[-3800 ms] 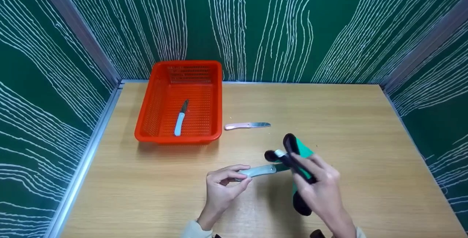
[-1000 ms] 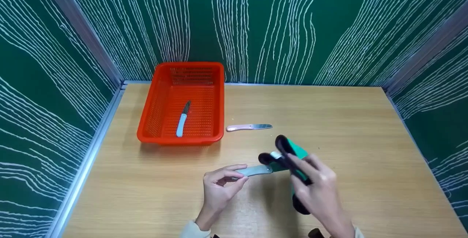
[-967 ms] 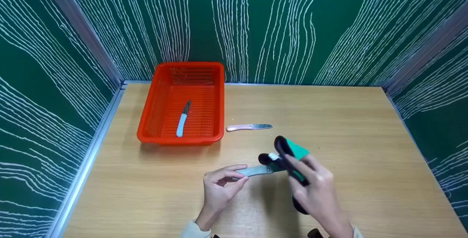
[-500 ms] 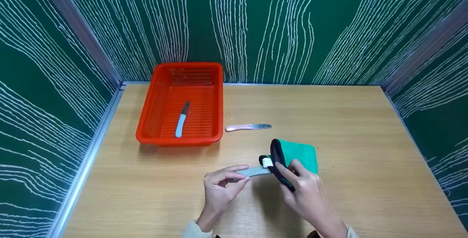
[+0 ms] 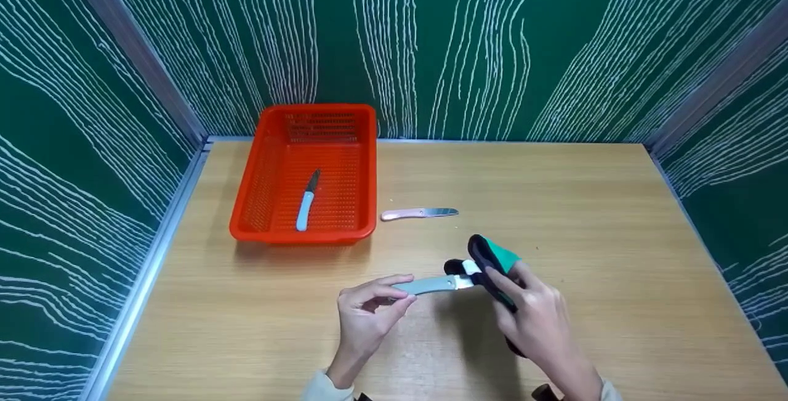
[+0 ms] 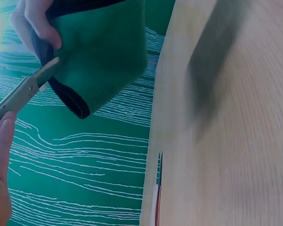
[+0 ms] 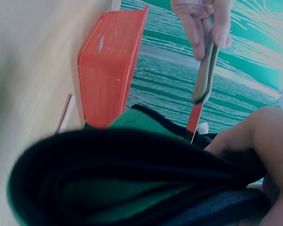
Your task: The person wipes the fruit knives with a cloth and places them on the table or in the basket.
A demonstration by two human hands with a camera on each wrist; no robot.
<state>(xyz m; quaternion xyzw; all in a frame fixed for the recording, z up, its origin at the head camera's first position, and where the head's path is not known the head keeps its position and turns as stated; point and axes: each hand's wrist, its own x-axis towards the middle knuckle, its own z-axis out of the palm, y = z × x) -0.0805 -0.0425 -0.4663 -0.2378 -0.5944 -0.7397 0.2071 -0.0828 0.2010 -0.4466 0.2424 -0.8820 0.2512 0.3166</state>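
In the head view my left hand pinches the pale grey-green handle of a folding knife between thumb and fingers, its blade pointing right. My right hand grips a folded green cloth with black edging and a white tag. The cloth sits at the blade; in the head view it hides the tip, while the bright blade base shows. From the left wrist the blade lies against the cloth's dark edge. The right wrist view has the cloth's thick folds close up, below the blade.
A red plastic basket stands at the back left, holding a knife with a light blue handle. Right of it, a pink-handled knife lies on the wooden table. Green walls with white lines enclose the sides and back.
The cloth has shifted right along the blade since half a second ago, baring the blade's base, and has turned more edge-on. Earlier it covered the blade up to the handle. The left hand stays nearly still.
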